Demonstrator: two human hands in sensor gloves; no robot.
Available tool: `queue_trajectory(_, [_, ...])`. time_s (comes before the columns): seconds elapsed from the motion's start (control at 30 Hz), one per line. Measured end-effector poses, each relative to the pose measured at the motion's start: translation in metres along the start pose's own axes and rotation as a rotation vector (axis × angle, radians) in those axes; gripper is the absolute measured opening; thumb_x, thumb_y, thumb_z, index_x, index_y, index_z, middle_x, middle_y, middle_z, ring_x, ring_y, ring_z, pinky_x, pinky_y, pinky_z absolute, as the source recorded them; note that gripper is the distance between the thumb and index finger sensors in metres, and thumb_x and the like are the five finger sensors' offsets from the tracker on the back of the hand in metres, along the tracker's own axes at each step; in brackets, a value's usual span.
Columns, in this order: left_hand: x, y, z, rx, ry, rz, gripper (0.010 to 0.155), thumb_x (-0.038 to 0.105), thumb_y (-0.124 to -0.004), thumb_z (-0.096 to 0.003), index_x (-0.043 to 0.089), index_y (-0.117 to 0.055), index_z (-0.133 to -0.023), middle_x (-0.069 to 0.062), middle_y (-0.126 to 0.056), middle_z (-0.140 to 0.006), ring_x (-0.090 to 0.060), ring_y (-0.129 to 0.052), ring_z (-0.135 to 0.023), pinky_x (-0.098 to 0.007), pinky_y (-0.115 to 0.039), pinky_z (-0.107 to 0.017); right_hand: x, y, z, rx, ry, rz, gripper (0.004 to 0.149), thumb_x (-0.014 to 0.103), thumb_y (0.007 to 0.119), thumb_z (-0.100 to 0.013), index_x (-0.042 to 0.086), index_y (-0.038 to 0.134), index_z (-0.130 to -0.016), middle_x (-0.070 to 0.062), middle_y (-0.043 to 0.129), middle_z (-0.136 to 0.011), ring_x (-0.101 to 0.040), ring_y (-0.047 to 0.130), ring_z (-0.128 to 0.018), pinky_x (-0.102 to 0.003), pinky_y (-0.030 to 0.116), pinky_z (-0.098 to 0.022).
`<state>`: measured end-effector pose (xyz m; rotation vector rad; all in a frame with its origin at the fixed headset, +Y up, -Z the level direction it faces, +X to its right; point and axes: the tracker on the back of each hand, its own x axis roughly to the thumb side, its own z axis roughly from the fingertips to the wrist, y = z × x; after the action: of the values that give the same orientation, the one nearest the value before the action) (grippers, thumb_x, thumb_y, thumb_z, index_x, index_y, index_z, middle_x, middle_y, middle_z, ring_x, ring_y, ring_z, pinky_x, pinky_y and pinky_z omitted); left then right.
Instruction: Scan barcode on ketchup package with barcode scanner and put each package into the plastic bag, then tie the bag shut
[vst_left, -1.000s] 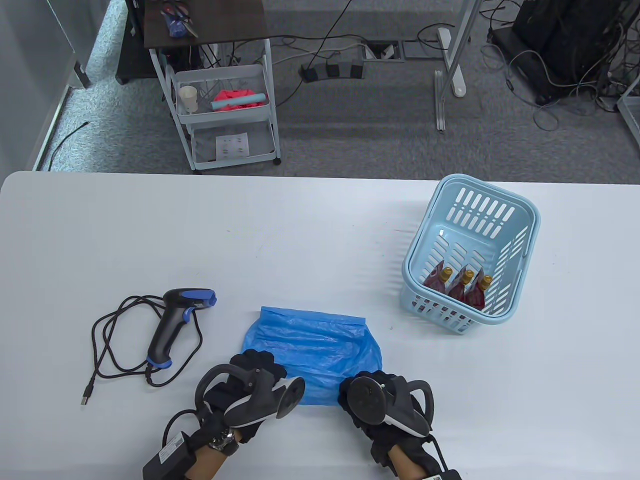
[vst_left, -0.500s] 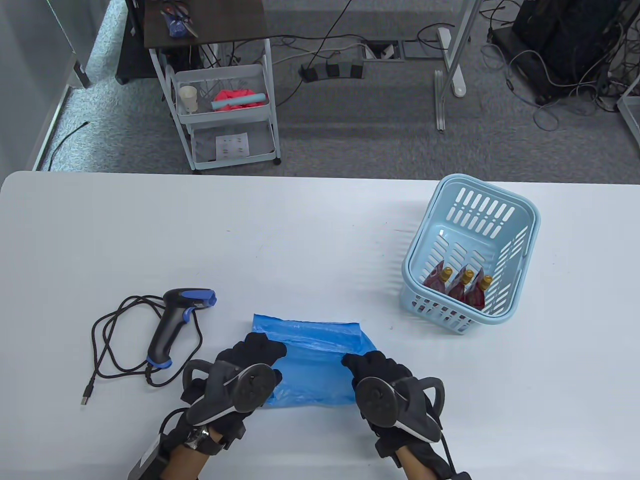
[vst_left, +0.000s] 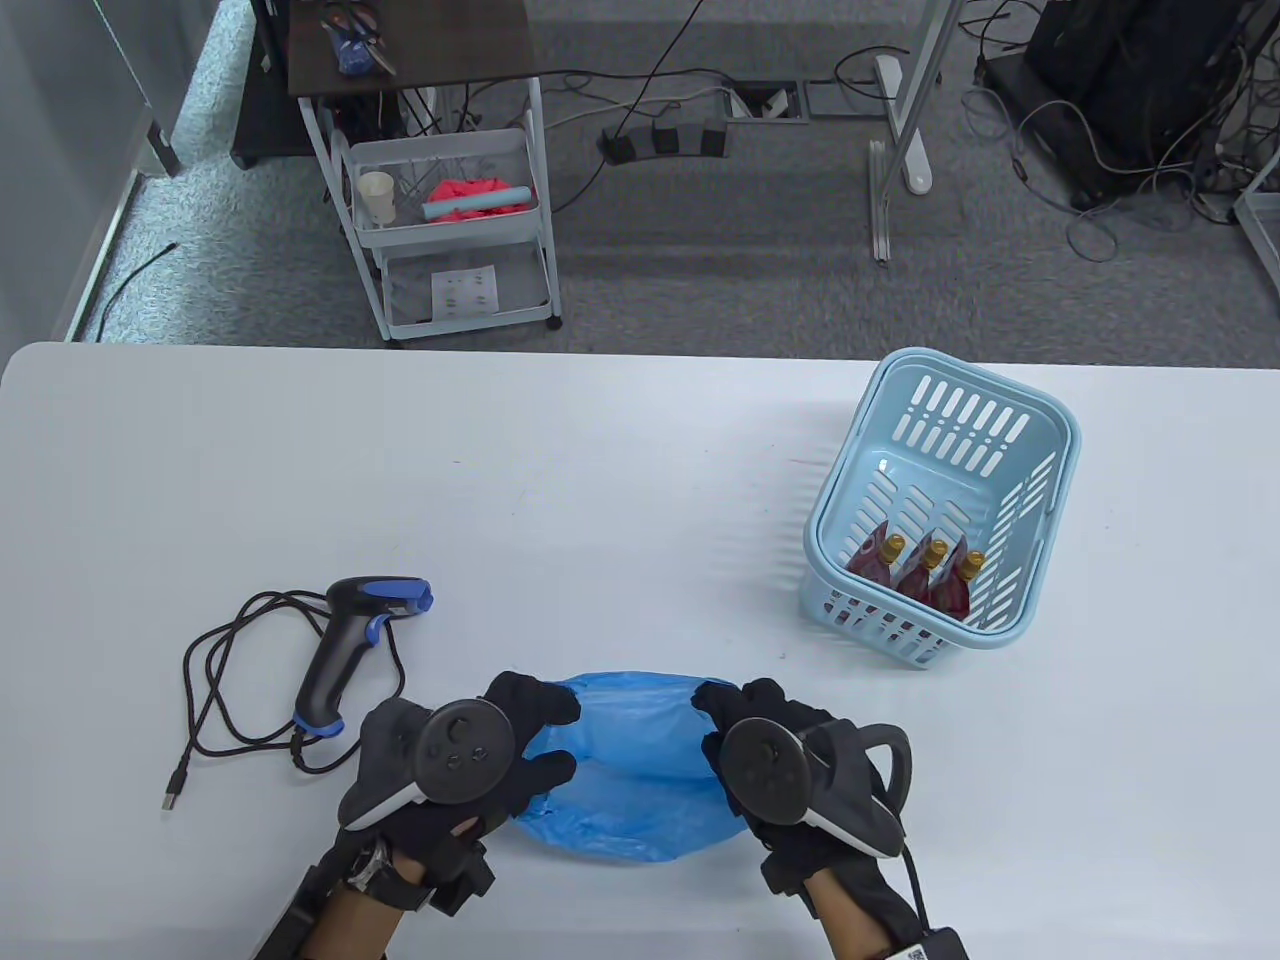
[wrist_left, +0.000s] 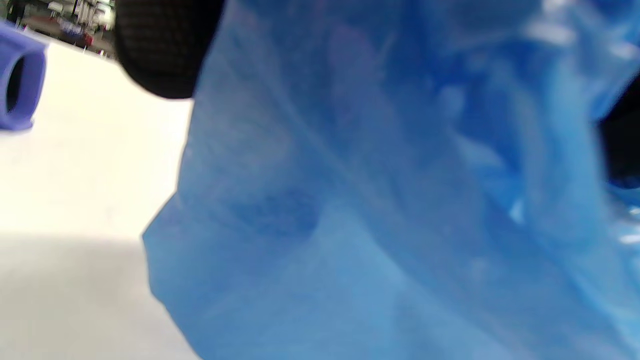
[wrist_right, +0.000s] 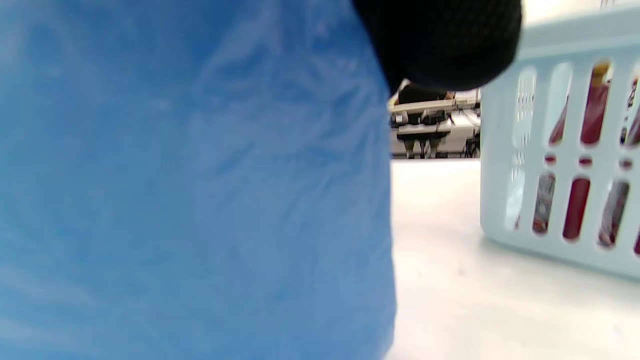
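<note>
Holding the plastic bag (vst_left: 630, 770) near the table's front edge, your left hand (vst_left: 470, 755) and right hand (vst_left: 775, 755) each pinch one side. It looks thin, soft and slippery (likely very light), so grip the rim. The ketchup packages (vst_left: 915, 575) sit in the stiff slotted basket (vst_left: 1040, 430).

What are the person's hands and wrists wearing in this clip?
Both hands, left and right, wear black knit gloves. A dark grey tracker with a round face and white underside is strapped to each. A wristwatch sits on the left wrist; a black cable trails from the right.
</note>
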<state>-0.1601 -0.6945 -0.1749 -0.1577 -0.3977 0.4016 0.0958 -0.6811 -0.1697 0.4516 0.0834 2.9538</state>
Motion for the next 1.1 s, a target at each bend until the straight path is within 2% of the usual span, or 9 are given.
queue_trajectory(0.1, [-0.009, -0.025, -0.009, -0.101, 0.048, -0.088, 0.062, 0.054, -0.088, -0.038, 0.029, -0.073, -0.093, -0.001, -0.08, -0.088, -0.009, -0.103, -0.038, -0.032, -0.091, -0.035, 0.0, 0.037, -0.009, 0.125, -0.003, 0.066, 0.06, 0.046, 0.084, -0.047, 0.021, 0.07, -0.099, -0.012, 0.084, -0.079, -0.016, 0.091, -0.044, -0.042, 0.081, -0.041])
queue_trajectory(0.27, [-0.018, -0.055, -0.016, -0.18, 0.122, -0.287, 0.069, 0.056, -0.088, -0.0376, 0.029, -0.068, -0.098, -0.003, -0.074, -0.095, -0.019, -0.101, -0.052, -0.04, -0.087, -0.045, -0.006, 0.083, -0.008, 0.305, 0.02, 0.109, 0.079, 0.053, 0.083, -0.045, 0.022, 0.052, -0.111, -0.02, 0.064, -0.102, -0.039, 0.077, -0.078, -0.058, 0.065, -0.063])
queue_trajectory(0.33, [-0.018, -0.063, -0.018, -0.192, 0.141, -0.374, 0.072, 0.055, -0.088, -0.0375, 0.03, -0.064, -0.1, -0.003, -0.07, -0.099, -0.029, -0.095, -0.075, -0.047, -0.081, -0.056, -0.009, 0.094, -0.006, 0.357, 0.031, 0.144, 0.084, 0.053, 0.084, -0.044, 0.025, 0.044, -0.113, -0.022, 0.053, -0.11, -0.045, 0.065, -0.089, -0.062, 0.056, -0.068])
queue_trajectory(0.43, [-0.025, -0.067, -0.021, -0.228, 0.185, -0.436, 0.076, 0.056, -0.087, -0.0381, 0.035, -0.056, -0.104, -0.003, -0.059, -0.109, -0.036, -0.078, -0.098, -0.055, -0.069, -0.07, -0.012, 0.095, -0.005, 0.399, 0.052, 0.178, 0.09, 0.056, 0.083, -0.044, 0.031, 0.033, -0.115, -0.024, 0.036, -0.117, -0.049, 0.049, -0.099, -0.066, 0.048, -0.072])
queue_trajectory(0.6, [-0.043, -0.054, -0.018, -0.205, 0.218, -0.266, 0.07, 0.05, -0.087, -0.0405, 0.042, -0.058, -0.103, -0.005, -0.053, -0.114, -0.038, -0.07, -0.105, -0.059, -0.064, -0.074, -0.024, 0.099, -0.008, 0.452, 0.092, 0.108, 0.094, 0.06, 0.081, -0.042, 0.034, 0.026, -0.114, -0.024, 0.02, -0.119, -0.053, 0.029, -0.106, -0.069, 0.04, -0.074])
queue_trajectory(0.7, [-0.057, -0.037, -0.015, -0.176, 0.215, -0.063, 0.065, 0.045, -0.087, -0.0423, 0.04, -0.062, -0.102, -0.006, -0.053, -0.114, -0.039, -0.069, -0.105, -0.059, -0.064, -0.074, -0.028, 0.1, -0.009, 0.44, 0.092, 0.074, 0.094, 0.06, 0.081, -0.042, 0.033, 0.029, -0.114, -0.024, 0.018, -0.119, -0.053, 0.025, -0.106, -0.07, 0.038, -0.074])
queue_trajectory(0.87, [-0.07, -0.01, -0.006, -0.081, 0.232, 0.037, 0.056, 0.04, -0.087, -0.0436, 0.033, -0.073, -0.098, -0.006, -0.056, -0.113, -0.039, -0.071, -0.104, -0.059, -0.065, -0.073, -0.027, 0.101, -0.01, 0.426, 0.084, 0.066, 0.093, 0.058, 0.082, -0.042, 0.03, 0.031, -0.115, -0.022, 0.019, -0.119, -0.053, 0.026, -0.106, -0.069, 0.038, -0.074])
queue_trajectory(0.97, [-0.063, 0.008, -0.001, -0.008, 0.196, 0.079, 0.051, 0.039, -0.086, -0.0448, 0.032, -0.077, -0.094, -0.006, -0.057, -0.113, -0.04, -0.071, -0.104, -0.059, -0.064, -0.073, -0.024, 0.102, -0.01, 0.422, 0.076, 0.068, 0.093, 0.058, 0.082, -0.042, 0.03, 0.032, -0.115, -0.021, 0.019, -0.12, -0.053, 0.026, -0.106, -0.069, 0.039, -0.074])
queue_trajectory(1.1, [-0.028, 0.023, 0.006, 0.116, 0.104, -0.053, 0.046, 0.043, -0.081, -0.0467, 0.031, -0.081, -0.091, -0.006, -0.059, -0.113, -0.04, -0.071, -0.103, -0.06, -0.064, -0.073, -0.016, 0.103, -0.011, 0.424, 0.053, 0.076, 0.093, 0.058, 0.082, -0.042, 0.029, 0.032, -0.115, -0.02, 0.019, -0.12, -0.052, 0.027, -0.106, -0.069, 0.039, -0.074])
